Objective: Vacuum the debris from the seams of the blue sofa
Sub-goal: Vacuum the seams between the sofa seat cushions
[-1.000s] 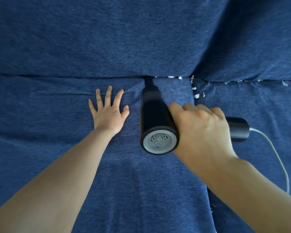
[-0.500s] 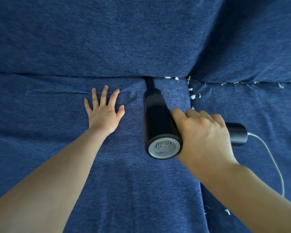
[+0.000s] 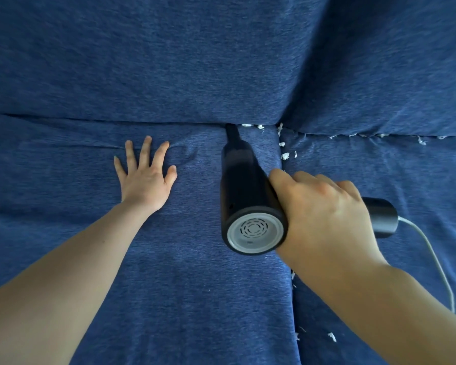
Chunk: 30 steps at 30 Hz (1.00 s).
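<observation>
My right hand [image 3: 324, 217] grips the handle of a black handheld vacuum [image 3: 244, 191]. Its narrow nozzle [image 3: 231, 131] pokes into the seam between the back cushion and the left seat cushion [image 3: 169, 299] of the blue sofa. The grey vent at the vacuum's rear end faces me. My left hand [image 3: 145, 177] presses flat on the left seat cushion with its fingers spread, left of the vacuum. White debris [image 3: 284, 155] lies in the back seam right of the nozzle and along the gap between the two seat cushions.
A white cable [image 3: 432, 262] runs from the handle's end down over the right seat cushion [image 3: 406, 167]. More white scraps [image 3: 332, 336] sit low by the cushion gap and along the right back seam [image 3: 421, 140]. The back cushions rise behind.
The vacuum and my right hand have shifted slightly right along the back seam, with the nozzle still in it. My left hand stays pressed on the cushion.
</observation>
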Available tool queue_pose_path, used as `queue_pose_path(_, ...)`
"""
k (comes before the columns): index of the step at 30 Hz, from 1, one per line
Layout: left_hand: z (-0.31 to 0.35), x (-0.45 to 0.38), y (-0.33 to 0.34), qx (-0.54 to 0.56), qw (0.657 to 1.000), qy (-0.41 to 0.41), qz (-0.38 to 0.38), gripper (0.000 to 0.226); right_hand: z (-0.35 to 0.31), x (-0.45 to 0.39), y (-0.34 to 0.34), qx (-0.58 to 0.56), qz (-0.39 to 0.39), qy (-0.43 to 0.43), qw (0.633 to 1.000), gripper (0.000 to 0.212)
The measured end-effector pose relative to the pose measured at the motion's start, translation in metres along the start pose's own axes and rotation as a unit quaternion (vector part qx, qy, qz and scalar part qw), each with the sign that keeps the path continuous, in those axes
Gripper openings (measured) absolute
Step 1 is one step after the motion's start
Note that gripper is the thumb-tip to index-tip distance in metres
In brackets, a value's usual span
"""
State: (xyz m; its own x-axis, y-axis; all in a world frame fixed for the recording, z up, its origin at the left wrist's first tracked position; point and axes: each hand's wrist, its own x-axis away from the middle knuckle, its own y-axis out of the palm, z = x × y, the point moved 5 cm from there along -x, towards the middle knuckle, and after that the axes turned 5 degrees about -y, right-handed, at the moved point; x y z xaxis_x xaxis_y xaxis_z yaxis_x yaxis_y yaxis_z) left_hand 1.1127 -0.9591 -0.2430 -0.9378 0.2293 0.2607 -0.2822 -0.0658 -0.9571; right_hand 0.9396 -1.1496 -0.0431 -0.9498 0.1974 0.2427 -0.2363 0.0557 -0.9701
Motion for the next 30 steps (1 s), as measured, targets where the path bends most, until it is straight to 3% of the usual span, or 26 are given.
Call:
queue_pose_path(7, 0.027, 0.005, 0.001, 0.011, 1.000, -0.007, 0.011, 0.076, 0.014, -0.002, 0.003, -0.032, -0.016, -0.002, 0.999, 0.031)
queue_pose_path(15, 0.090, 0.015, 0.008, -0.050, 0.996, 0.072, 0.011, 0.078, 0.018, 0.001, 0.002, -0.051, -0.020, -0.013, 0.998, 0.026)
queue_pose_path(30, 0.087, 0.020, 0.011, -0.040, 0.996, 0.060, 0.052, 0.071, 0.029, 0.006, 0.008, -0.028, -0.029, 0.008, 0.999, 0.036)
